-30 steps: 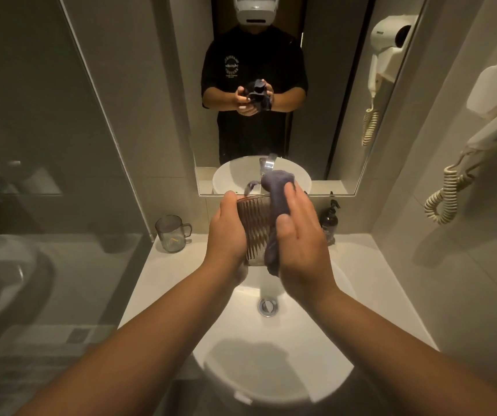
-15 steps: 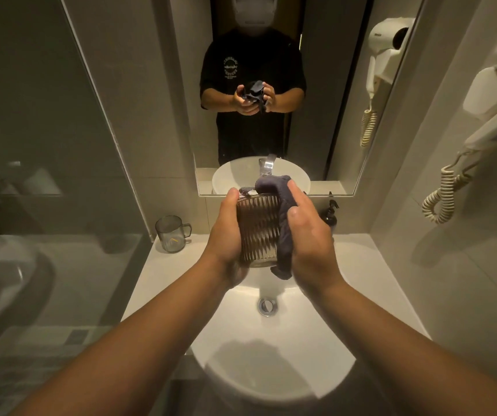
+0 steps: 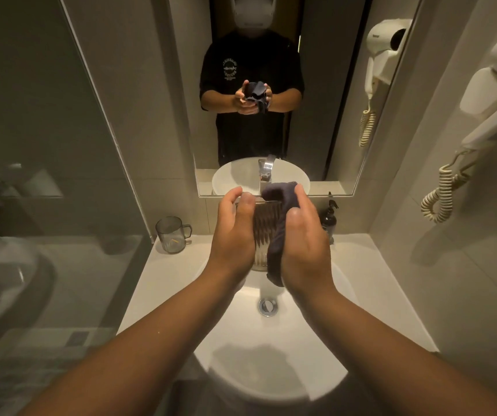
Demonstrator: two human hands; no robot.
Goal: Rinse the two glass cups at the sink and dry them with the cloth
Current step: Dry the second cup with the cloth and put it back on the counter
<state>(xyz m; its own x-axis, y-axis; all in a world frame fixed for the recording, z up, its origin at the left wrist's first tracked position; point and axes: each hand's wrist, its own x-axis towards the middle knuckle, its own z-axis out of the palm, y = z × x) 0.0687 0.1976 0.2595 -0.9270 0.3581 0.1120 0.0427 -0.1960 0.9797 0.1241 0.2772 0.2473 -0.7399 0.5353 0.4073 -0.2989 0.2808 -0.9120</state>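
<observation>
A ribbed glass cup (image 3: pixel 266 226) is held upright above the white sink (image 3: pixel 301 340). My left hand (image 3: pixel 233 235) grips its left side, thumb over the front near the rim. My right hand (image 3: pixel 305 244) holds a dark cloth (image 3: pixel 280 235) against the cup's right side; the cloth drapes over the rim and hangs below the cup. A second glass cup (image 3: pixel 171 235), clear and with a handle, stands on the counter at the back left.
The chrome tap (image 3: pixel 264 175) rises behind the cup, the drain (image 3: pixel 267 306) lies below. A dark pump bottle (image 3: pixel 328 219) stands at the back right. A glass partition (image 3: pixel 61 175) borders the left; a wall hair dryer with coiled cord (image 3: pixel 439 193) hangs right.
My left thumb has moved round onto the front of the cup, covering more of it. My right hand has curled tighter on the cloth, which shifted on the rim.
</observation>
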